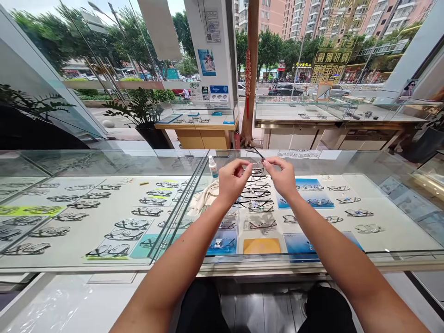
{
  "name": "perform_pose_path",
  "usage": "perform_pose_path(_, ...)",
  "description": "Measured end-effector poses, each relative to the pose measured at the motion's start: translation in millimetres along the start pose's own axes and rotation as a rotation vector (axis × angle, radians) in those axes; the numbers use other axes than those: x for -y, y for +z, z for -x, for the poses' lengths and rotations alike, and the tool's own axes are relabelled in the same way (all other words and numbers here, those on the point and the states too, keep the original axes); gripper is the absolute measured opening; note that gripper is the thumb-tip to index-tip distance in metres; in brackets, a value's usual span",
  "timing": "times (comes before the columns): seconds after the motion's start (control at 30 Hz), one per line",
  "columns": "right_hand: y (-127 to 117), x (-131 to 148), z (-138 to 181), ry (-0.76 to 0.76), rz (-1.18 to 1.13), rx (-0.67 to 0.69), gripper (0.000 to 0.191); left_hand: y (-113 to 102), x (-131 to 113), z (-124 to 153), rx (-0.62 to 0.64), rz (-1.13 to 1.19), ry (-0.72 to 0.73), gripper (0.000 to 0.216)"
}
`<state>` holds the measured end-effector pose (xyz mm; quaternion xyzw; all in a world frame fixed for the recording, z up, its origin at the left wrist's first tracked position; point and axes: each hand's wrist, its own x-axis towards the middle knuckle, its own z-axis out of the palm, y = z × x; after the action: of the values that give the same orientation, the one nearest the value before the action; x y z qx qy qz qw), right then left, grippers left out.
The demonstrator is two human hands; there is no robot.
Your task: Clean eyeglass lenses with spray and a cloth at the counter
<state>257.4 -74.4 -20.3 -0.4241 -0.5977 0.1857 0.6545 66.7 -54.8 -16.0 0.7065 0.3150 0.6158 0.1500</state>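
Observation:
Both my hands are raised over a glass display counter [381, 253]. My left hand [233, 179] and my right hand [282, 176] pinch a thin dark pair of glasses [255, 152] between them, fingers closed on its frame and arm. Directly below them, on the counter top, lie several more dark-framed glasses [255, 194] in a column. A small white spray bottle [212, 167] stands just left of my left hand, with a pale cloth [204, 199] lying beside it.
Inside the counter, rows of glasses [132, 225] rest on white, blue and yellow cards. Further glass cases [343, 113] stand behind, with potted plants [145, 111] at the left. Beyond the shop window are a street, cars and trees. My dark-trousered knees [201, 305] are under the counter edge.

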Motion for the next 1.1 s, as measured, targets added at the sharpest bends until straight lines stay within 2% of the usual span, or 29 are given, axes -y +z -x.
perform_pose_path(0.1, 7, 5, 9, -0.163, 0.135, -0.036, 0.024, 5, -6, 3, 0.136, 0.114, -0.172, 0.035)
perform_pose_path(0.27, 15, 5, 20, -0.245, 0.292, -0.018, 0.022, 9, -6, 3, 0.136, 0.294, -0.349, 0.049)
perform_pose_path(0.5, 14, 8, 20, -0.380, 0.285, 0.075, 0.024, 4, 5, -6, 0.087, 0.346, -0.432, 0.047)
perform_pose_path(0.57, 5, 4, 12, -0.397, 0.282, 0.017, 0.029, -4, 7, -10, 0.099, 0.238, -0.393, 0.040)
perform_pose_path(0.6, -2, 0, 6, -0.372, 0.300, -0.042, 0.036, -8, 7, -12, 0.111, 0.156, -0.356, 0.035)
perform_pose_path(0.67, -18, -12, -6, -0.226, 0.368, -0.185, 0.050, -18, 7, -18, 0.128, -0.024, -0.273, 0.026)
perform_pose_path(0.8, -46, -42, -26, 0.128, 0.466, -0.227, 0.054, -24, 7, -42, 0.206, -0.410, -0.190, 0.017)
perform_pose_path(0.93, -55, -61, -31, 0.263, 0.483, -0.213, 0.050, 0, 17, -79, 0.480, -0.787, -0.169, 0.020)
perform_pose_path(1.03, -55, -67, -30, 0.305, 0.485, -0.190, 0.047, 28, 32, -100, 0.683, -0.944, -0.168, 0.024)
perform_pose_path(1.1, -55, -69, -30, 0.321, 0.474, -0.176, 0.046, 43, 44, -105, 0.762, -0.987, -0.184, 0.027)
